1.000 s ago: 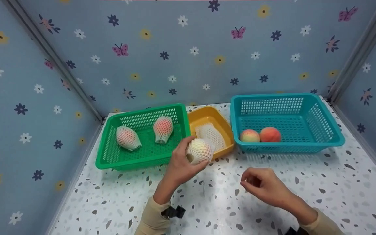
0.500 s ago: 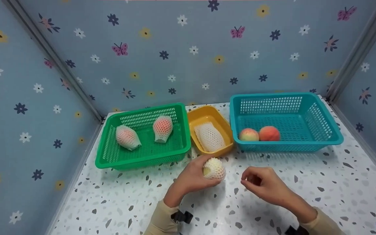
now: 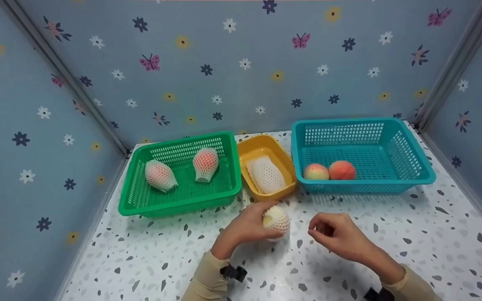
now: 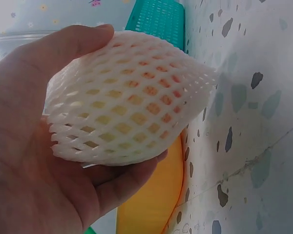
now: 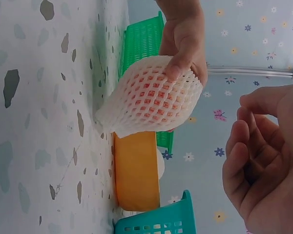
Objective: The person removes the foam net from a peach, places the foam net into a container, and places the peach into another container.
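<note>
1. White foam-netted peach [image 3: 277, 220], clamped in the grip of the left hand [image 3: 249, 223], thumb and fingers round its sides, apparently for steadiness; tapered end down by the table [image 3: 161, 251], contact unclear.
2. Nearby, not touching: right hand [image 3: 343, 235], grip loosely curled around nothing, perhaps close for support.
3. Behind: netted peaches [image 3: 205, 162] in green basket [image 3: 182, 203], bare peaches [image 3: 342, 170] in blue basket [image 3: 370, 183], loose netting [image 3: 266, 173] in yellow tray [image 3: 283, 192] between, presumably sorted.

Three netted fruits [image 3: 159, 174] [image 3: 206, 163] [image 3: 278, 220], two bare peaches [image 3: 316, 172] [image 3: 342, 170], two baskets [image 3: 180, 203] [image 3: 366, 182], one tray [image 3: 262, 146].

Watching remotely, I can read no text, label, brand, number or sign anywhere around the fingers [image 4: 124, 189].
</note>
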`<act>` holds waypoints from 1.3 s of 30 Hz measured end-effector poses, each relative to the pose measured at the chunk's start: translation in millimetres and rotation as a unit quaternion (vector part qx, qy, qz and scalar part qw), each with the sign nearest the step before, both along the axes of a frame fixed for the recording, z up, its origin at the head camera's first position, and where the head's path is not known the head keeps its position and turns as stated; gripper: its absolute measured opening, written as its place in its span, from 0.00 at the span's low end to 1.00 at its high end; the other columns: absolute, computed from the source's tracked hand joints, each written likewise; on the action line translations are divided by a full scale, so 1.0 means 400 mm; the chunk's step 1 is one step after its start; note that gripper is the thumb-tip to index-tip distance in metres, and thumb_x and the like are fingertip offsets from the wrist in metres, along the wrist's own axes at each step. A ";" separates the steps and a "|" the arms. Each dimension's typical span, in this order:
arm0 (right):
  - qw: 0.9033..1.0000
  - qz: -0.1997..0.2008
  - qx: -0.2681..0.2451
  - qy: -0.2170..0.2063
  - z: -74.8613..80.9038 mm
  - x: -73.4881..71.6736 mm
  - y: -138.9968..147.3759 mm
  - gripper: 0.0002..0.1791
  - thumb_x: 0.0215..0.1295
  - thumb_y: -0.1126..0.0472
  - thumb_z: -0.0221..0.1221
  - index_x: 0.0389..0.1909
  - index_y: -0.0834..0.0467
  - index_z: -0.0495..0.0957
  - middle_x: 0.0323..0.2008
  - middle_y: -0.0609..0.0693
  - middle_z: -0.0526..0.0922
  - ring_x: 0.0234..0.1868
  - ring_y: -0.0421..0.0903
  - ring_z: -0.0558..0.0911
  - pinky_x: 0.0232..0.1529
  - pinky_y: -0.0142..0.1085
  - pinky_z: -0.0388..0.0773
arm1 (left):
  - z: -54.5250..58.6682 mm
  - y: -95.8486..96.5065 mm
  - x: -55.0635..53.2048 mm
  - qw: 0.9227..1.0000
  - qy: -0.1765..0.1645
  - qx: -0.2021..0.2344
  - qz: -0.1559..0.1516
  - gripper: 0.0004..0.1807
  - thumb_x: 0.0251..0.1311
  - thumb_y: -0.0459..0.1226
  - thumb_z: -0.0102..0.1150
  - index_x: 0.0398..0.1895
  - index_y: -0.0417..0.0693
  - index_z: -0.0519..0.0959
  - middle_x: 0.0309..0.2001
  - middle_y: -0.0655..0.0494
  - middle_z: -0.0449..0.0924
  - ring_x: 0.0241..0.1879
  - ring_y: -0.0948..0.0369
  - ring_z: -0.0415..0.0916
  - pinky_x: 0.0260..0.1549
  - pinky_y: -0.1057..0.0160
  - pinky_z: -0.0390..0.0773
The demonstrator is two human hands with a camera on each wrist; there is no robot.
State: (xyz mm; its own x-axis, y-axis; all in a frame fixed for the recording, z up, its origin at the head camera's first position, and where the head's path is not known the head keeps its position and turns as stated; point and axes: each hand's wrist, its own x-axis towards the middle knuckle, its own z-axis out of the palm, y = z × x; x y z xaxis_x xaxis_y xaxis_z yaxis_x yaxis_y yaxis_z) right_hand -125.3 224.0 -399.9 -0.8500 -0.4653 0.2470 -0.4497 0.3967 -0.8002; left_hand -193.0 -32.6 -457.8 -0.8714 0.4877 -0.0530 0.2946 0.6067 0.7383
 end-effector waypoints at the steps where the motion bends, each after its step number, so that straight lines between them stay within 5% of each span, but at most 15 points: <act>1: 1.000 0.000 -0.001 0.002 -0.001 0.000 0.001 0.08 0.59 0.74 0.63 0.30 0.58 0.80 0.19 0.45 0.76 0.19 0.36 0.70 0.19 0.30 0.71 | 0.000 0.001 -0.001 1.000 0.001 -0.001 -0.002 0.46 0.44 0.57 0.74 0.69 0.59 0.68 0.55 0.65 0.73 0.48 0.64 0.70 0.48 0.57 0.73; 9: 1.000 0.001 0.001 -0.005 0.001 0.005 -0.001 0.07 0.60 0.72 0.63 0.30 0.57 0.79 0.19 0.45 0.76 0.19 0.36 0.71 0.19 0.31 0.71 | -0.020 0.008 -0.007 0.999 0.006 -0.030 -0.019 0.47 0.46 0.59 0.71 0.69 0.51 0.68 0.54 0.61 0.76 0.48 0.64 0.73 0.49 0.58 0.73; 15: 1.000 0.002 -0.003 -0.009 -0.010 0.002 0.001 0.07 0.60 0.73 0.63 0.30 0.58 0.80 0.20 0.46 0.77 0.20 0.36 0.71 0.20 0.31 0.72 | -0.041 0.016 -0.004 0.999 -0.010 -0.041 0.009 0.49 0.47 0.62 0.68 0.69 0.46 0.67 0.55 0.59 0.75 0.47 0.62 0.73 0.49 0.57 0.73; 23: 1.000 -0.004 0.001 0.001 -0.080 -0.026 0.028 0.07 0.62 0.68 0.64 0.32 0.52 0.80 0.20 0.41 0.76 0.19 0.37 0.72 0.18 0.32 0.72 | -0.055 0.029 -0.008 0.998 0.025 -0.011 0.054 0.45 0.47 0.61 0.70 0.67 0.51 0.71 0.61 0.55 0.72 0.55 0.60 0.70 0.54 0.54 0.70; 29: 0.999 0.000 0.019 0.033 -0.092 -0.038 0.023 0.09 0.62 0.65 0.65 0.31 0.45 0.79 0.21 0.37 0.76 0.19 0.37 0.73 0.19 0.32 0.72 | -0.062 0.034 -0.006 0.995 0.055 0.022 0.084 0.41 0.45 0.59 0.72 0.61 0.52 0.74 0.57 0.58 0.75 0.54 0.62 0.70 0.53 0.56 0.71; 39: 0.996 -0.012 0.068 0.060 -0.105 -0.054 0.010 0.09 0.61 0.65 0.65 0.32 0.45 0.79 0.22 0.34 0.76 0.20 0.35 0.73 0.21 0.32 0.73 | -0.066 0.026 0.008 0.994 0.058 0.009 0.087 0.36 0.44 0.62 0.71 0.54 0.52 0.80 0.51 0.59 0.75 0.51 0.60 0.71 0.52 0.56 0.71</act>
